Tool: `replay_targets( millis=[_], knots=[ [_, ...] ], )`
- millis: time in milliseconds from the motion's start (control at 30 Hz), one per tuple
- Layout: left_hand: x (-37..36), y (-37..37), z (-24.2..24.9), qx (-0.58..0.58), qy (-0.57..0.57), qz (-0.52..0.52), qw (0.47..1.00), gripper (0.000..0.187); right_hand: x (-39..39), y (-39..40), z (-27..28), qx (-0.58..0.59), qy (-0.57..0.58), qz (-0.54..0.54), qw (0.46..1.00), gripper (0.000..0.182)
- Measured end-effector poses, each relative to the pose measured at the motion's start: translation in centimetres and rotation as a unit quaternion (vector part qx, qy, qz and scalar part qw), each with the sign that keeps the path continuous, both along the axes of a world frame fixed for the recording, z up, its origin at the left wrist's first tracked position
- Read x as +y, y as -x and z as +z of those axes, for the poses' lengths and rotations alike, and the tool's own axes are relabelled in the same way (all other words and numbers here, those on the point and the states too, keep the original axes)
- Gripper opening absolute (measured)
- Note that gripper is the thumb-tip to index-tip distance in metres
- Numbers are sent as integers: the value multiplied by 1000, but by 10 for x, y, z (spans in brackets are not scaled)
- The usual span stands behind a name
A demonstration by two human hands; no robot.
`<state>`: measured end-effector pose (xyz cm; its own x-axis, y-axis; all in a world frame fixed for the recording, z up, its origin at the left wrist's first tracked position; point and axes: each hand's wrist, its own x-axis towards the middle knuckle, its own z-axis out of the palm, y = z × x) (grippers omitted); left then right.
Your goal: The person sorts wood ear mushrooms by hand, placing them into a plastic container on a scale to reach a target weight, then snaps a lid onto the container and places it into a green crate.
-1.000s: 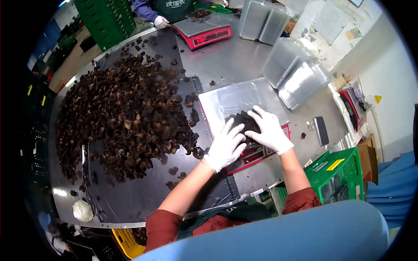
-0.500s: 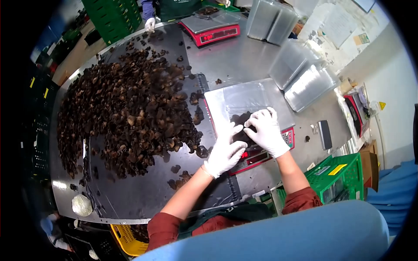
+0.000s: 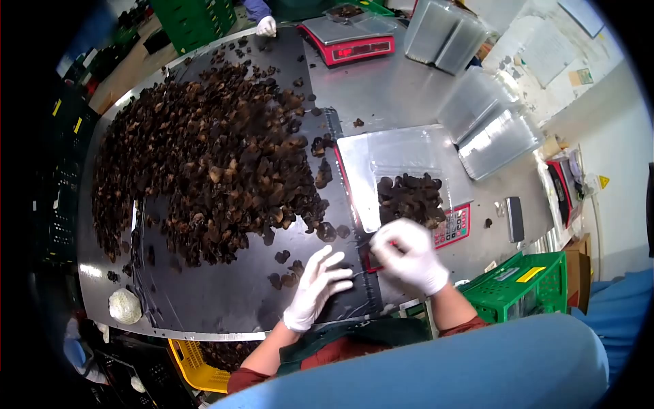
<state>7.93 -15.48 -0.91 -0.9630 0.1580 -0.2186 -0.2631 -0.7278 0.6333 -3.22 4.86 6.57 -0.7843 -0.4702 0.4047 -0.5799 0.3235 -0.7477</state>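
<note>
My left hand (image 3: 317,288), in a white glove, hovers over the dark mat near the front edge, fingers spread and holding nothing. A few loose dark wood ear mushrooms (image 3: 286,275) lie just left of it. My right hand (image 3: 411,257), also gloved, is at the front of the red-and-silver scale (image 3: 354,160); its fingers look curled but are smeared by motion. On the scale plate rests an open clear plastic box (image 3: 402,151) with a portion of wood ear mushrooms (image 3: 412,198) in its nearer half. The right hand covers the scale's display.
A large heap of wood ear mushrooms (image 3: 211,163) covers the table's left. Stacked clear boxes (image 3: 501,140) stand right of the scale. A second scale (image 3: 354,49) and a co-worker's gloved hand (image 3: 266,26) are at the back. A green crate (image 3: 518,290) sits at the right.
Both hands have come off the mushrooms in the box and back toward me, the left one also leftward. The portion in the box is now uncovered. The view has shifted slightly.
</note>
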Motion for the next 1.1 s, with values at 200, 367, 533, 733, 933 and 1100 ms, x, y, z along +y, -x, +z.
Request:
replay_targets(
  millis=[200, 367, 533, 733, 933, 1100],
  knots=[
    [-51, -57, -22, -121, 109, -19, 986, 22, -62, -74, -66, -65, -34, 258, 963, 20],
    [-153, -129, -13, -211, 451, -199, 844, 16, -59, -85, -97, -15, -133, 216, 967, 14],
    [-201, -194, -2, -307, 816, -180, 455, 49, -48, -78, -121, -61, -158, 129, 977, 10],
    [-149, -129, -4, 13, 820, 62, 569, 25, -84, -58, -123, -38, -191, 61, 979, 30],
    [-66, -71, -19, 99, 689, -84, 713, 36, -80, -42, -117, -154, -103, 102, 977, 21],
    [-32, -59, -61, 250, 752, -115, 599, 33, -26, -5, -12, 3, -60, -63, 996, 21]
  ],
)
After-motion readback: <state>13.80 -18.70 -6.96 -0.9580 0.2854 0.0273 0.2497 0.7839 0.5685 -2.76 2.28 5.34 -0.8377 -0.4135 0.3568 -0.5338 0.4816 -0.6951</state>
